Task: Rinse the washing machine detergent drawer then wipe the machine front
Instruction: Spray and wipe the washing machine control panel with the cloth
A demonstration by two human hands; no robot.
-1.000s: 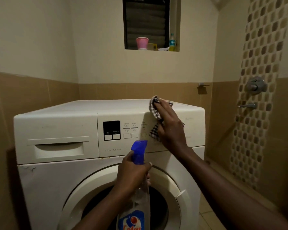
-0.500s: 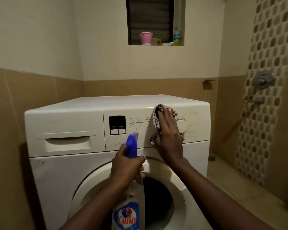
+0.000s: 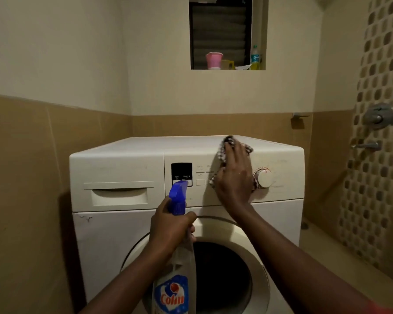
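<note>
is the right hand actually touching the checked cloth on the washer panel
Touching. The head view shows the right hand lying flat on the checked cloth, pressing it against the control panel.

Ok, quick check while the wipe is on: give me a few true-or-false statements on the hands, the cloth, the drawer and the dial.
1. The right hand presses a checked cloth flat against the control panel. True.
2. The detergent drawer is pulled out. False: it sits closed in the machine front.
3. The left hand grips a spray bottle with a blue trigger head. True.
4. The cloth covers the dial. False: the dial shows, just right of the right hand.
</note>
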